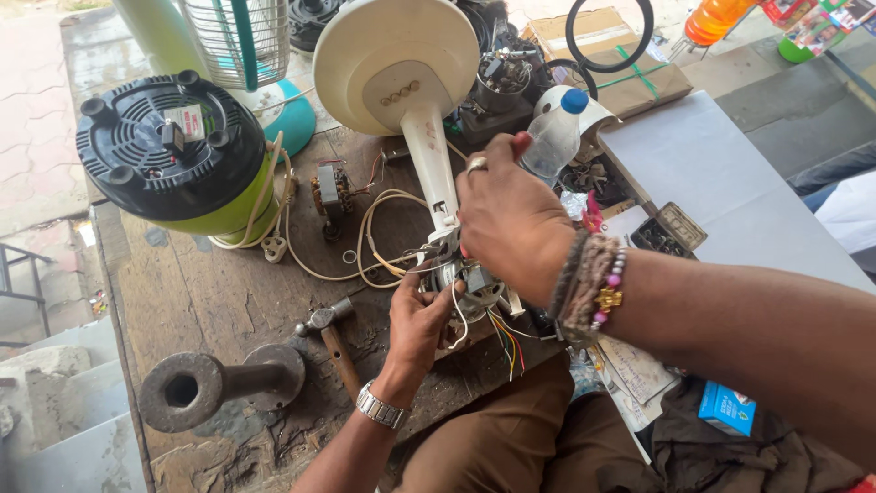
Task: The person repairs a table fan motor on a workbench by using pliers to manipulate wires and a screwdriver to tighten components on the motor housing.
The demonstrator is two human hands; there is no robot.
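A cream fan stand [429,164] with a round base [394,64] lies tilted on the wooden workbench [210,292]. At its near end sits a small motor [470,285] with loose coloured wires [507,340]. My left hand [418,319], with a metal watch on the wrist, grips the motor from below. My right hand [511,217], wearing a ring and beaded bracelets, is closed over the top of the motor where the stand joins it. What the right fingers pinch is hidden.
A black and green fan base [173,151] lies at the left with a cream cord [301,256]. A hammer [330,336] and a heavy metal pipe stand [205,383] lie near the front. A clear plastic bottle [552,137], cardboard box [630,64] and white board [721,192] are at the right.
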